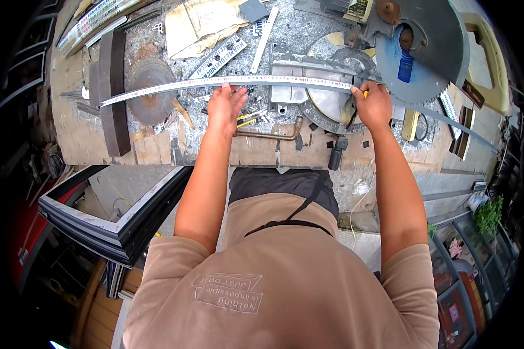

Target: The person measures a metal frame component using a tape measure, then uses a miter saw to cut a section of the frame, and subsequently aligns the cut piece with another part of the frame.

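Observation:
A long, narrow grey metal strip (pixel 448 120) runs sideways over the bench, with a white measuring tape (pixel 174 88) stretched along it. The tape's far left end lies over a dark metal bar (pixel 115 93). My left hand (pixel 222 110) touches the near edge of tape and strip, its fingers apart. Closed at the tape's right part is my right hand (pixel 375 107); a yellow bit shows at its fingers, probably the tape measure, mostly hidden by the hand. Beneath the tape, between my hands, lies the base of a mitre saw (pixel 282 93).
The saw's large round blade (pixel 393 70) stands at the right, beside my right hand. A rusty disc (pixel 150 87) lies left. Cardboard (pixel 201 26), a printed strip (pixel 218 57) and a bent metal rod (pixel 273 136) lie on the bench (pixel 81 142). Dark frames (pixel 113 230) stand below left.

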A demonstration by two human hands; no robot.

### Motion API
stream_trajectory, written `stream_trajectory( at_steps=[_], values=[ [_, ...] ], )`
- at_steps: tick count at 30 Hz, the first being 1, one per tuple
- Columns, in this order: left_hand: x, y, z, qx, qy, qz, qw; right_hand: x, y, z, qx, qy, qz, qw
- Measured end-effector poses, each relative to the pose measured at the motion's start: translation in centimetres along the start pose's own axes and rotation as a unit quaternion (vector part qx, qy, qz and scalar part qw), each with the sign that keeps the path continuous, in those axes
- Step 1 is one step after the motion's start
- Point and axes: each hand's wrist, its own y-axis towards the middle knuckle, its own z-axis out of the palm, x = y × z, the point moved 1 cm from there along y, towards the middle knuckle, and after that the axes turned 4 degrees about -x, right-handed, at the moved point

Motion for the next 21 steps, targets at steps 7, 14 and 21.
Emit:
stream_trajectory(
  at_steps=[7, 14, 21],
  values=[
    [0.1, -0.6, 0.9, -0.034, 0.004, -0.002, 0.999, -0.4, -0.5, -0.8, -0.006, 0.000, -0.010, 1.000],
    [0.2, 0.1, 1.2, -0.046, 0.000, -0.006, 0.999, -0.8, 0.0, -0.9, 0.001, -0.002, -0.017, 1.000],
    [0.1, -0.4, 0.9, -0.050, 0.003, -0.009, 0.999, -1.9, 1.5, -0.9, 0.062, 0.039, -0.030, 0.997]
  ],
)
